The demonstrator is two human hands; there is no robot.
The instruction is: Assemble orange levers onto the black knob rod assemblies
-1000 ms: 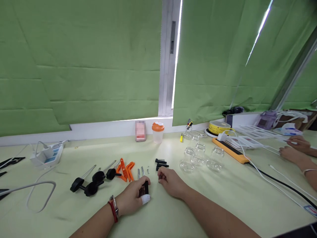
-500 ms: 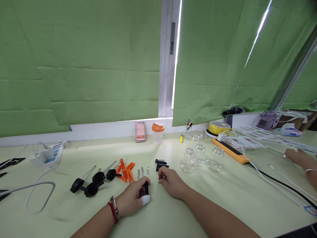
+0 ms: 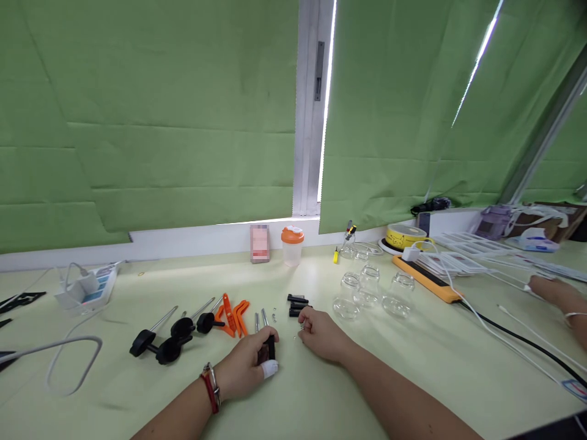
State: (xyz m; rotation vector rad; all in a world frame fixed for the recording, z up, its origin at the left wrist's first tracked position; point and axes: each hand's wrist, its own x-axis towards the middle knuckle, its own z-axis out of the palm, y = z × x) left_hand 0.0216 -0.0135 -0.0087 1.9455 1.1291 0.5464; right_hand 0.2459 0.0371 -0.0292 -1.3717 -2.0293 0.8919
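Black part [image 3: 271, 348] is sitting at the lower centre of the frame, with the fingers of my left hand [image 3: 243, 368] closing around it. My right hand [image 3: 323, 335], just to its right in the frame, is holding its fingers narrow, pinching what is looking like a small spring [image 3: 302, 326]. As for progress, I am judging the work as partway at most: one part is being gripped, while black pieces [image 3: 300, 306] are lying loose just beyond the right hand. Metal rods [image 3: 265, 316] are showing past the left fingers; held or resting, I cannot tell. Farther out on the counter [image 3: 293, 403], orange pieces [image 3: 240, 318] and black knobs [image 3: 169, 349] are lying left of centre, apart from the gripped part, and glass jars [image 3: 347, 296] are standing right of centre.
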